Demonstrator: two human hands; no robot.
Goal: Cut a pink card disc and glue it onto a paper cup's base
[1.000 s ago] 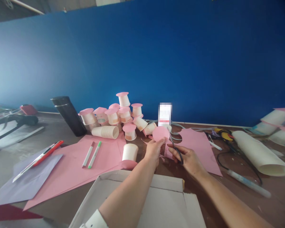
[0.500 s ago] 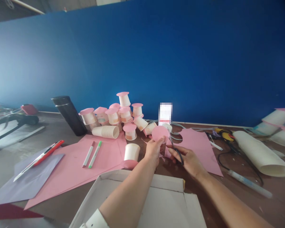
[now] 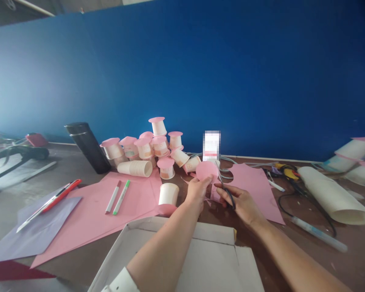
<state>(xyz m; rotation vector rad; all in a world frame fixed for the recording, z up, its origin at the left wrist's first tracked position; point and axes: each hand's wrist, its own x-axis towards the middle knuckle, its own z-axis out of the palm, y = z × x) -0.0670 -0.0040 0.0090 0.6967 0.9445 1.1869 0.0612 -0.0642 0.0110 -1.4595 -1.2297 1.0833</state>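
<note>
Head view: we see our left hand [image 3: 197, 191] just beyond the far edge of the white cardboard box [image 3: 200, 259], its fingers [image 3: 207, 181] pinched on the lower rim of a pink paper circle [image 3: 206, 170] that stands upright above the counter [image 3: 292, 251]. Our right hand [image 3: 242, 203] is just beside it, fingers curled through the dark handles of the scissors [image 3: 225, 190]; the blades point up at the circle's right edge, and we cannot tell how far they gape. Behind both hands lies a cut pink sheet [image 3: 255, 188]. Left of our left hand an upturned paper cup [image 3: 168, 194] sits on a pink disc, on a larger pink sheet [image 3: 91, 219] that also carries two pens [image 3: 117, 198]. Farther back is a heap of pink-capped cups [image 3: 152, 142], with a black flask [image 3: 88, 148] to its left. A roll of white paper [image 3: 331, 196] lies well apart on the right
</note>
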